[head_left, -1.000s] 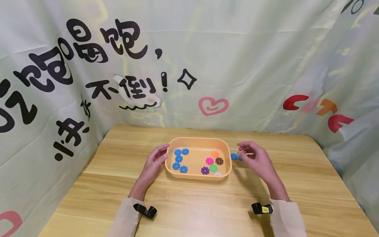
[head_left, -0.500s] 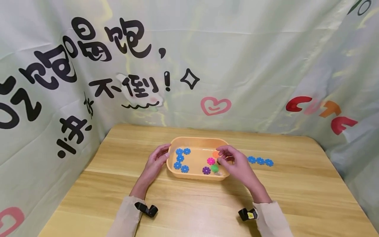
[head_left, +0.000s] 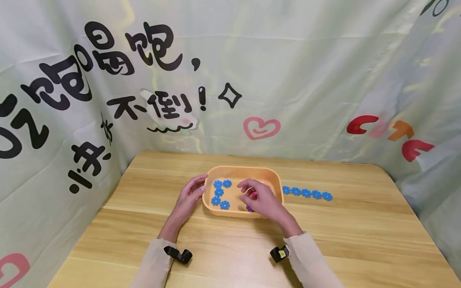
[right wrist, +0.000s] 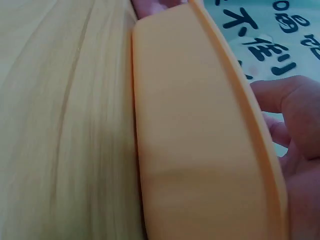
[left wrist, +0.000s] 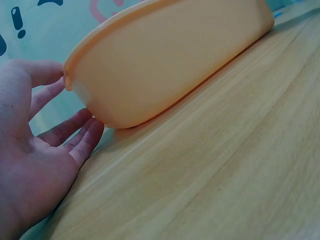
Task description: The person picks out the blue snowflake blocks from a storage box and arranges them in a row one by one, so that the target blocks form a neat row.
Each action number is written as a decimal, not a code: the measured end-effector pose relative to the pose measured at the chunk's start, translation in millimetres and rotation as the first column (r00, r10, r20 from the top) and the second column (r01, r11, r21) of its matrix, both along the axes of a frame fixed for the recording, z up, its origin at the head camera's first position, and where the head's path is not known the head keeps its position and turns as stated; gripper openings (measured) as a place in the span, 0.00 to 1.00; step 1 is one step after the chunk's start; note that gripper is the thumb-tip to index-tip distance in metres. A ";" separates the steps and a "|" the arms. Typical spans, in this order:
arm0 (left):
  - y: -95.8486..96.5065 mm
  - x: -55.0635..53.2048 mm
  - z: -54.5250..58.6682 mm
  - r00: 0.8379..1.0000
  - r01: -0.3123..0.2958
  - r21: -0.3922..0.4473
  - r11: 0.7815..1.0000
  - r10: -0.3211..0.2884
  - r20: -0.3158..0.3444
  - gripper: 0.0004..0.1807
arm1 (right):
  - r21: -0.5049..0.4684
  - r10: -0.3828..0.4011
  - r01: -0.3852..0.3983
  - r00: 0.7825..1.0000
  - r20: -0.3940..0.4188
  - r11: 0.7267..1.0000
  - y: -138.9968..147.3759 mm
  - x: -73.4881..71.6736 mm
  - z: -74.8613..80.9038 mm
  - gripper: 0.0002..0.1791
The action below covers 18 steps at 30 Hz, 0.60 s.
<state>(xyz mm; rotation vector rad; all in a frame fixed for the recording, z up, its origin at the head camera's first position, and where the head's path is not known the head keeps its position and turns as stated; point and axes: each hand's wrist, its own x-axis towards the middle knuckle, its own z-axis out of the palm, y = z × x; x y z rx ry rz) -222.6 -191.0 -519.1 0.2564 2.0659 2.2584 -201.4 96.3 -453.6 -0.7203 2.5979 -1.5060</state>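
Observation:
An orange plastic tub (head_left: 243, 169) stands on the table. My left hand (head_left: 189, 196) rests against its left end; in the left wrist view its fingertips (left wrist: 91, 131) touch the tub's wall and rim with relaxed fingers. Over the tub's right half hovers my right hand (head_left: 263, 200), its fingers loosely bent, nothing visible between them. Inside at the left lie several blue snowflake discs (head_left: 219, 192) in a bracket-shaped group. Beneath the right hand, part of a pink disc (head_left: 254, 194) and a purple disc (head_left: 249, 208) show; the hand hides the other coloured discs.
Right of the tub, several blue snowflake discs (head_left: 306, 193) form a line on the wooden table (head_left: 230, 252). A printed cloth curtain (head_left: 306, 80) encloses the back and sides. Each wrist carries a small black camera (head_left: 178, 255).
My right hand has moved left from the blue row, across the tub's right rim, to above the coloured discs. The whole blue row now shows. My left hand has stayed at the tub.

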 end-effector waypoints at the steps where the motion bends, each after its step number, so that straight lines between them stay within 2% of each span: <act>1: 0.2 0.2 0.3 1.000 0.000 0.001 1.000 0.000 0.001 0.23 | 0.013 0.013 -0.014 1.000 0.014 1.000 -2.8 -1.3 -0.3 0.16; 11: 1.1 -0.1 4.3 1.000 0.001 -0.008 1.000 -0.001 -0.001 0.23 | 0.140 0.141 -0.151 0.987 0.081 0.979 -22.3 -16.9 -3.3 0.14; 18: 1.3 0.5 1.6 1.000 -0.003 -0.011 1.000 0.003 0.004 0.23 | 0.160 0.202 -0.221 0.971 0.125 0.962 -30.0 -25.6 -9.4 0.14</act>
